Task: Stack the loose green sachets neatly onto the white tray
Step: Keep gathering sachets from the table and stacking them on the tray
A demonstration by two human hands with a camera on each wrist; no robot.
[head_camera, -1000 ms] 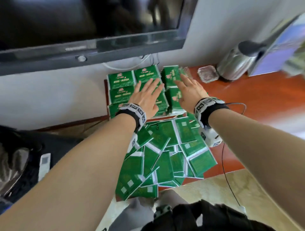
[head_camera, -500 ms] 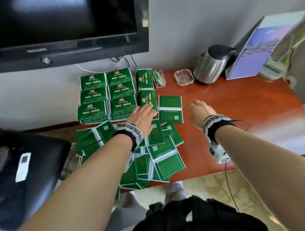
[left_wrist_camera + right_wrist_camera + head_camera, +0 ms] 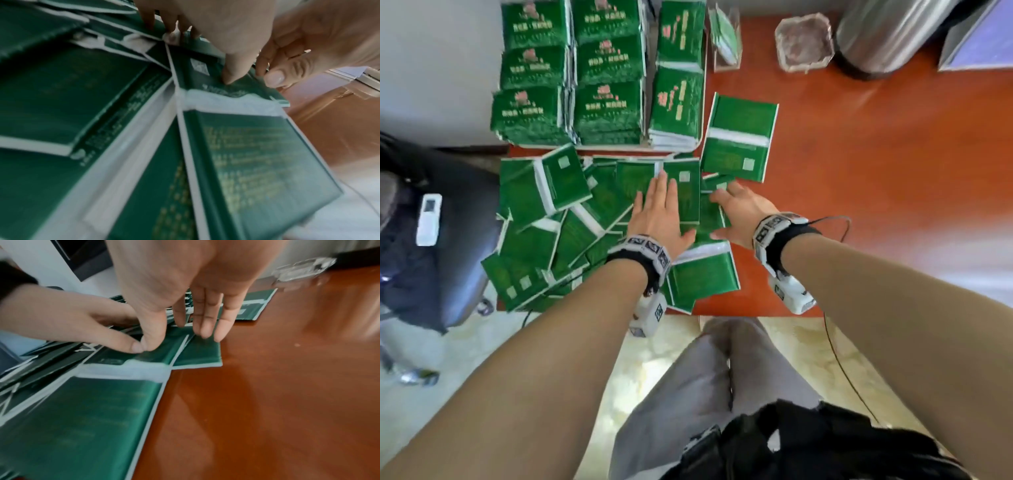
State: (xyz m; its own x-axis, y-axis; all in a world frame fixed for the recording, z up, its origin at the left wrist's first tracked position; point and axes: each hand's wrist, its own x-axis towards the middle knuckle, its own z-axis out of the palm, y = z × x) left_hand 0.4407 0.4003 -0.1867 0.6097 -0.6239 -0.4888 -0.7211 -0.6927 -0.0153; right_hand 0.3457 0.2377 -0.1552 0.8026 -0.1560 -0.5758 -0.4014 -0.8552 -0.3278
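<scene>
Head view, with both wrist views. The loose green sachets (image 3: 571,219) lie overlapping and skewed on the reddish-brown surface (image 3: 876,178), just on the person's side of the white tray (image 3: 697,145). Only a thin lip of the tray shows at the near right corner; the rest lies under the neat stacked sachets (image 3: 606,75), arranged in three columns whose near edges line up along the tray rim. The loose heap reaches the near edge of the surface and, away from the kettle, overhangs its end toward a dark chair (image 3: 431,246).

The left hand (image 3: 657,212) lies flat on the heap with fingers (image 3: 662,181) straight and pointing at the tray, thumb spread; it grips nothing. The right hand (image 3: 743,212) rests beside it, fingers (image 3: 207,318) straight and slanting down onto a sachet edge, thumb tip touching the left thumb; nothing is pinched.

One single sachet (image 3: 739,137) lies apart, just beside the tray's right edge. Beyond it the surface is bare out to the steel kettle (image 3: 893,31), the glass ashtray (image 3: 804,41) and a small clear holder (image 3: 724,37) at the back. A thin cable (image 3: 835,219) loops from the right wrist band.
</scene>
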